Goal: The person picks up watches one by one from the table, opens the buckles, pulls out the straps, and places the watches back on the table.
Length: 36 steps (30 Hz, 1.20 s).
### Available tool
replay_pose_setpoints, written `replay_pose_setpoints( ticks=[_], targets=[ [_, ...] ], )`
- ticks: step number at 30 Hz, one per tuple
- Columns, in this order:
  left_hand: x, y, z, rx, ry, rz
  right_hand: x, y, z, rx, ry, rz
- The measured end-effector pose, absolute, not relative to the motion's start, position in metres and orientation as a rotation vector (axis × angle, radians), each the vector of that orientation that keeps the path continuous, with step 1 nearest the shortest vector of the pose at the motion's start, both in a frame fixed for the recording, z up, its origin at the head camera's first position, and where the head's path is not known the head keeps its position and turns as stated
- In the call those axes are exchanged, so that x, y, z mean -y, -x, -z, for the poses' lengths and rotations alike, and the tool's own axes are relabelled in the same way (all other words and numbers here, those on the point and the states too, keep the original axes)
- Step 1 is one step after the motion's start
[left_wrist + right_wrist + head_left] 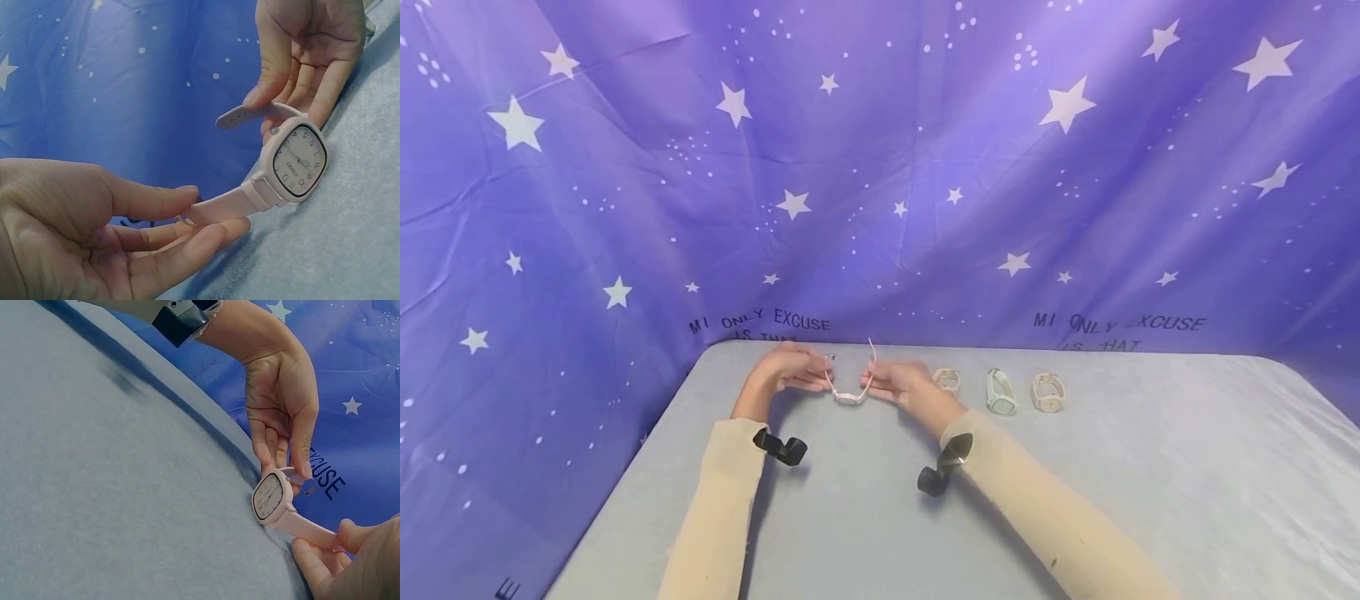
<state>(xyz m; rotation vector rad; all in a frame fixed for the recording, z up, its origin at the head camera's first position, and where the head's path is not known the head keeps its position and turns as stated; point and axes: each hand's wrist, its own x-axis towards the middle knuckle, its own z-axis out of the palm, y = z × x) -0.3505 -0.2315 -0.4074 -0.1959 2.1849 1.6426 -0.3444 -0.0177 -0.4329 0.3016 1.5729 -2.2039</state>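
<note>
A pink wristwatch (848,399) with a rounded square face is stretched between my two hands, its strap unfastened and both ends bent upward. My left hand (796,367) pinches the buckle end between thumb and fingers; the metal buckle shows in the right wrist view. Holding the other strap end, the one with punched holes, is my right hand (901,382). In the left wrist view the watch face (301,159) is turned toward the camera, with numerals around the dial. The case sits at or just above the table; I cannot tell if it touches.
Right of my right hand lie a beige watch (948,380), partly hidden by that hand, a mint green watch (1002,392) and another beige watch (1048,392). They rest on a grey cloth-covered table (1150,483). A purple curtain with stars (925,167) hangs behind the table's far edge.
</note>
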Motion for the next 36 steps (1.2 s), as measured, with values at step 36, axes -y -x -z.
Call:
replay_pose_setpoints(
  ticks=[36],
  targets=[
    [0.224, 0.355, 0.418, -2.271, 0.237, -1.653, 0.025, 0.351, 0.436, -2.032, -0.231, 2.007]
  ],
)
